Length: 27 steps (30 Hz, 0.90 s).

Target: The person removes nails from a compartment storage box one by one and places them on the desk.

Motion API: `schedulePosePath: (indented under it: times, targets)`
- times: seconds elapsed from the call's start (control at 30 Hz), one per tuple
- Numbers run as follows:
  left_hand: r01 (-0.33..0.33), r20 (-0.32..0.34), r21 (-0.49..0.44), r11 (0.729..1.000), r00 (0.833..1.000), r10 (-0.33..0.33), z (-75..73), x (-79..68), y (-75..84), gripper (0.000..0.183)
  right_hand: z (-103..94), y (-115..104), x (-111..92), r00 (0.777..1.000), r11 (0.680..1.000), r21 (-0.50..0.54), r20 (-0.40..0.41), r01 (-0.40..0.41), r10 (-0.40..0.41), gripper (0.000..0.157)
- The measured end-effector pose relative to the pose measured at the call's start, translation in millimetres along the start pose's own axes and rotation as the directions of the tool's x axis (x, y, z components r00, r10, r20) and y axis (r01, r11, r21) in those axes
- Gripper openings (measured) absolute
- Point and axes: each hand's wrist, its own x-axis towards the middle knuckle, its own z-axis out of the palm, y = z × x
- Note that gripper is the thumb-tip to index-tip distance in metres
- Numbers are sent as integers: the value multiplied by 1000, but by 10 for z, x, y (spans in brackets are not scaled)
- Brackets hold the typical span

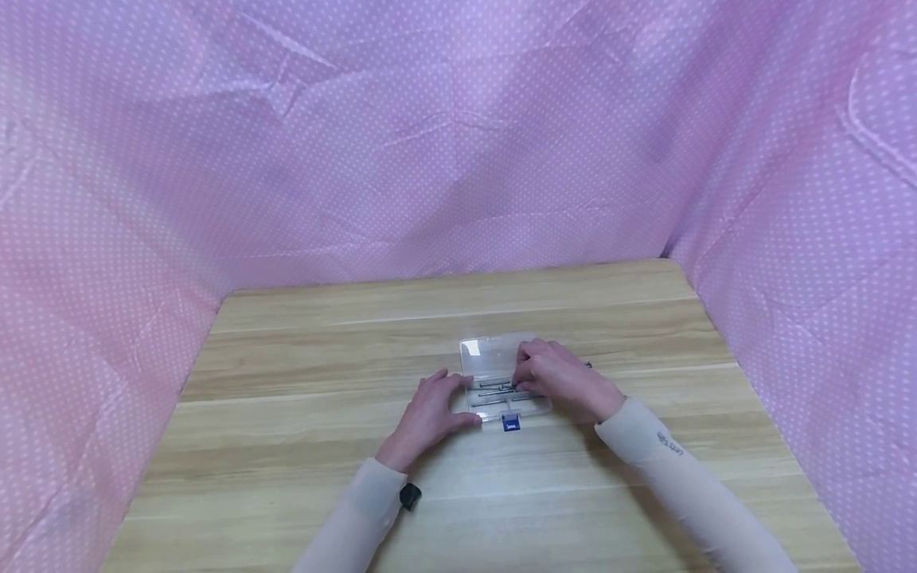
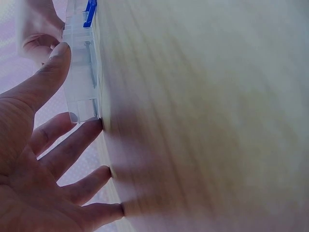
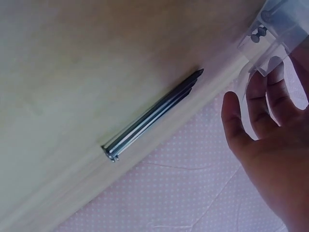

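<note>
Two bare hands are at work. The right hand point(image 1: 562, 374) has its fingers bent downward into the right part of one clear plastic rectangular box point(image 2: 79, 72); whether they hold anything cannot be told, since the fingertips are hidden. The left hand point(image 1: 430, 411) has its fingers spread and mostly straight at the box's left end: the thumb lies against the front wall, one fingertip touches the bottom corner, and two more fingers rest on the bench beyond it.

The box sits on the bench between the two hands, with its one clear flat lid point(image 1: 490, 356) laid open on the far side and one blue plastic latch point(image 1: 511, 422) at the front. In its compartments, whose number is unclear, lie at least four thin grey metal nails point(image 1: 490, 402).

Just beside the box, to its right, a bundle of silvery loose nails point(image 3: 153, 116) lies on the bench, at least three by the dark points that show.

Two pale sleeves point(image 1: 688, 485) cover the forearms; one small black object point(image 1: 410, 496) is at the left cuff, and one patch of dark writing point(image 1: 670, 444) marks the right.

All stands on one light wood-grain bench point(image 1: 301, 382), backed by pink cloth with white dots point(image 1: 458, 119).
</note>
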Motion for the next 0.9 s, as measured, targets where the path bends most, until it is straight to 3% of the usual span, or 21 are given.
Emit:
schedulePosePath:
  times: [0.3, 0.6, 0.9]
  targets:
    - [-6, -8, 11, 1000, 1000, 6, -2, -2, -14, 66, 29, 4, -3, 1000, 1000, -7, 10, -23, 23, 8]
    - [1, -7, 5, 1000, 1000, -1, 5, -1, -5, 65, 28, 10, -38, 998, 997, 55, 35, -51, 49, 8]
    - [2, -9, 4, 1000, 1000, -2, 4, 7, 3, 65, 21, 56, -56, 999, 998, 51, 33, -34, 32, 7]
